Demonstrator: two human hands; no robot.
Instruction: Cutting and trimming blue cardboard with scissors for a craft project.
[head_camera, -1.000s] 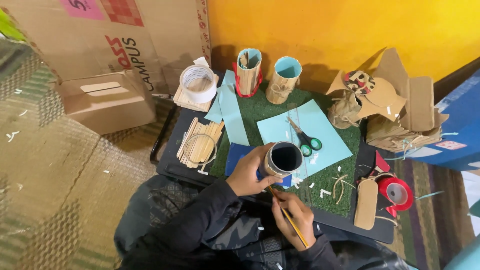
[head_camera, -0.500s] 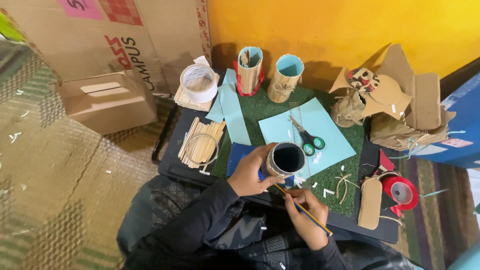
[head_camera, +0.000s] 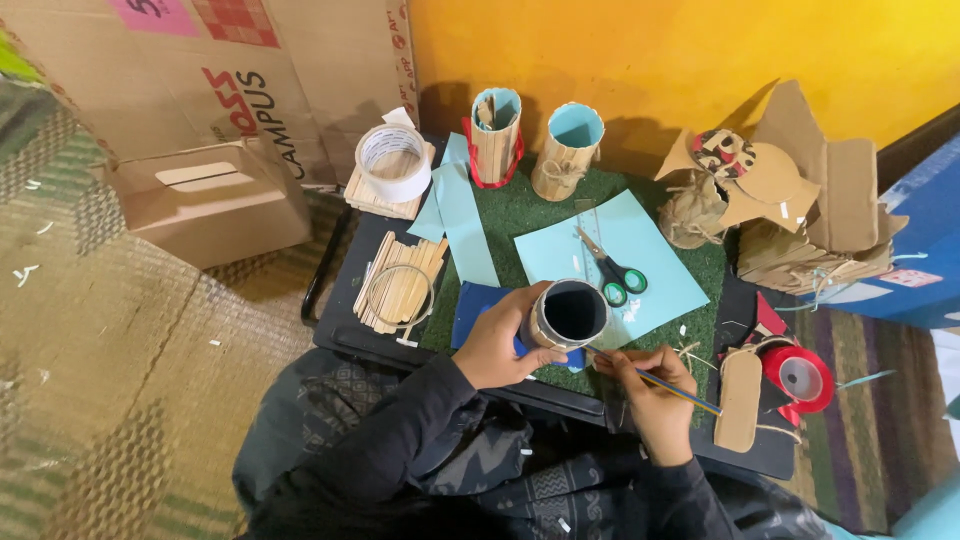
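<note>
Right hand (head_camera: 655, 390) shifted its pencil (head_camera: 672, 387) toward the left-held empty tube (head_camera: 568, 315)

brown cardboard box (head_camera: 205, 200) far left, large printed carton (head_camera: 200, 70) behind

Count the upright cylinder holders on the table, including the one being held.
3. One wrapped in sticks with red trim stands at the back, a second with twine beside it on its right, and the third cylinder is in the left hand. Others may be hidden behind the cardboard pile.
</note>
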